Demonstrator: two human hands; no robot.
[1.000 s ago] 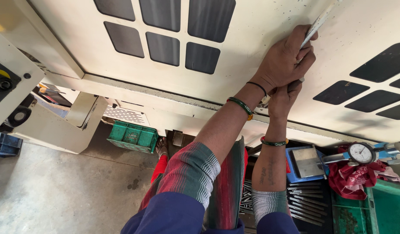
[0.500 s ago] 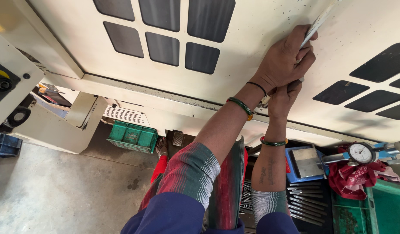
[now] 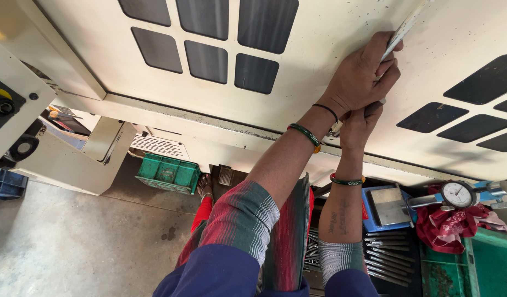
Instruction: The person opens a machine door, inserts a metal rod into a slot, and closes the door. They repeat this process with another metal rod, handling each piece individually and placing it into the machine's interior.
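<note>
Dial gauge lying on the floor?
No, the dial gauge rests above a red cloth among the trays at right, not on the concrete floor.

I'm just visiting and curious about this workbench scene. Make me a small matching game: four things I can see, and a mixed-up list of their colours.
Things:
1. crate on the floor
2. cloth under the dial gauge
3. machine panel that both hands touch
4. bangle on the left wrist

Colours:
A. cream white
B. green and gold
C. red
D. plain green

Pairs: 1-D, 2-C, 3-A, 4-B
</note>
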